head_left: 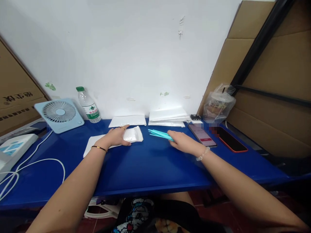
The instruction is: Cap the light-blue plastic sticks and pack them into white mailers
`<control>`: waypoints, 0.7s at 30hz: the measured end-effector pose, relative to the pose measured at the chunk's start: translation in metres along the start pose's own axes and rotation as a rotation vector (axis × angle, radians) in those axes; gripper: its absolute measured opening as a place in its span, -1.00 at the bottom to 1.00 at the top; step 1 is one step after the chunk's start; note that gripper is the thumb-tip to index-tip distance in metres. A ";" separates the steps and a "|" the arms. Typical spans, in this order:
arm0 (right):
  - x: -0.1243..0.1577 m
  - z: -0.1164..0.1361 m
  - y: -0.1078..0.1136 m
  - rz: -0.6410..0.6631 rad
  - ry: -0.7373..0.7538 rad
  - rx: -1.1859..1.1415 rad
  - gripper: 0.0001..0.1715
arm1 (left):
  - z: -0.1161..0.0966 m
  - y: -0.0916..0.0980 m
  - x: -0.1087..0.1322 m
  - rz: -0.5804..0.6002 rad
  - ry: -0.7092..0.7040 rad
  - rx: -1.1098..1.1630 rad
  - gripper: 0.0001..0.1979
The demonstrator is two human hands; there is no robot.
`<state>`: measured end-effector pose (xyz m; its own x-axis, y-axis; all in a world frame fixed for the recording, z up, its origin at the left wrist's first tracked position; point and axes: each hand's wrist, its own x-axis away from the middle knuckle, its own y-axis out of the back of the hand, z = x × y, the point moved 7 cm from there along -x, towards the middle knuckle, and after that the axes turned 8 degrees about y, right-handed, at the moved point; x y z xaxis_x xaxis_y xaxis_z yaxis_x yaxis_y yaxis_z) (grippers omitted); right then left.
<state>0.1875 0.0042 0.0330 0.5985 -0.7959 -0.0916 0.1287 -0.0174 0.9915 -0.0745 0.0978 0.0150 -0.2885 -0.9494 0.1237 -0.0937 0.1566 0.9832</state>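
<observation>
My left hand (114, 136) lies over a white padded packet (132, 134), thumb on its near side and the other fingers spread toward its far side. Beneath that forearm and wrist, a flat white envelope (93, 142) sticks out to the left. A small bundle of thin turquoise strips (160, 134) is pinched in my right hand (181, 140), low over the blue table, their free ends pointing left. Behind both hands, against the wall, are a white envelope (127, 120) and a stack of white envelopes (168, 115).
On the left stand a light blue fan (60, 115), a water bottle (88, 105) and a white device (17, 145) with a looping cable (48, 159). Two phones (201, 135) and a bagged drink cup (218, 102) are on the right. Cardboard (279, 64) borders the blue table (150, 168).
</observation>
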 end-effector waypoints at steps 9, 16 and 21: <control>-0.010 -0.006 -0.004 0.039 -0.028 0.371 -0.77 | -0.077 0.007 0.015 -0.108 -0.348 0.283 -0.17; -0.027 0.026 0.029 0.009 0.123 0.390 -0.78 | -0.119 0.002 0.018 -0.126 -0.456 0.248 -0.20; -0.047 0.050 0.073 0.084 0.165 0.213 -0.64 | -0.130 0.014 0.023 -0.173 -0.460 0.411 -0.17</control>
<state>0.1293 0.0096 0.1146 0.7227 -0.6911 -0.0052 -0.0851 -0.0964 0.9917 0.0417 0.0431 0.0489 -0.6071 -0.7711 -0.1919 -0.5069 0.1898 0.8409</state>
